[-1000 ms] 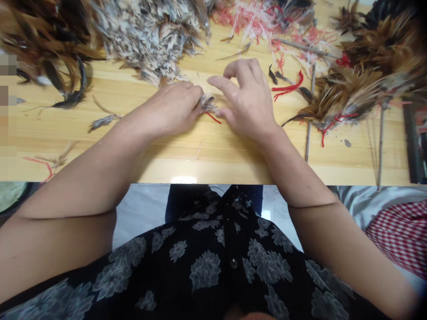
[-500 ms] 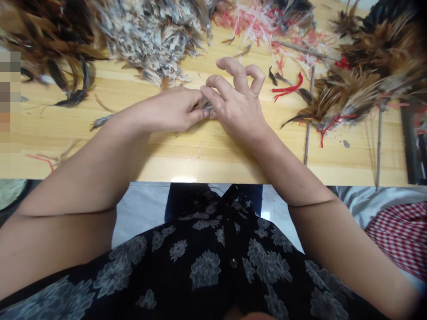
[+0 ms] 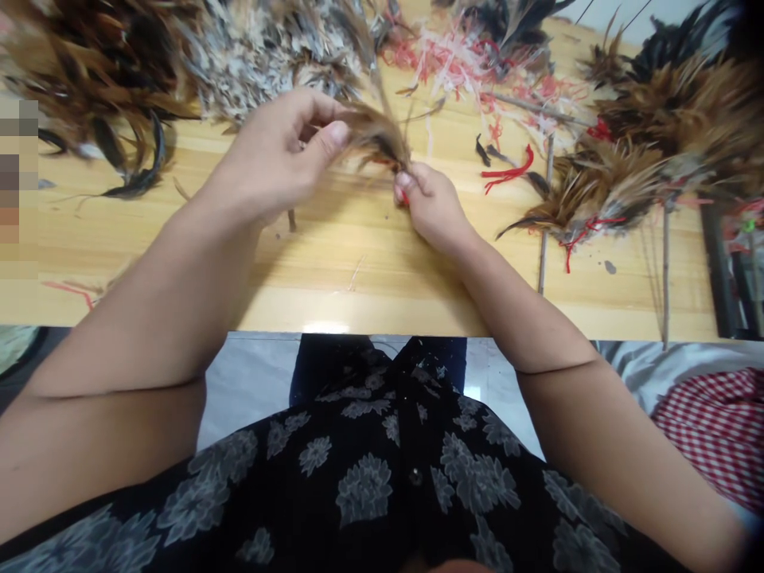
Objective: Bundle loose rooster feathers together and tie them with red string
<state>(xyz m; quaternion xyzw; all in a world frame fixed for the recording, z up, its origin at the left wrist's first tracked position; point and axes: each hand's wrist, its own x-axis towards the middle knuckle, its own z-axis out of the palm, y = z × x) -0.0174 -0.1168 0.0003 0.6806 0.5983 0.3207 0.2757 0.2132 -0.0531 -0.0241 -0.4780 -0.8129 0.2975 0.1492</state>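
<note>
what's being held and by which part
The right hand grips a brown feather bunch by its narrow base; whether the left hand grips its tips is unclear.

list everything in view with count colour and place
wooden tabletop: 1, yellow, across the middle
feather bunch: 1, brown and black, above table centre
long feathers: 1 pile, brown and black, far left
short feathers: 1 pile, pale grey, beside them
shredded strips: many, pink and white, upper right of centre
tied feathers: count unclear, brown, right
sticks: at least 3, grey, right
loose string: count unclear, red, right of centre
checked cloth: 1, red and white, lower right
floor: 1, pale, below table
floral shirt: 1, black and grey, bottom
left hand: 1, bare, beside bunch
right hand: 1, bare, gripping bunch's base
</note>
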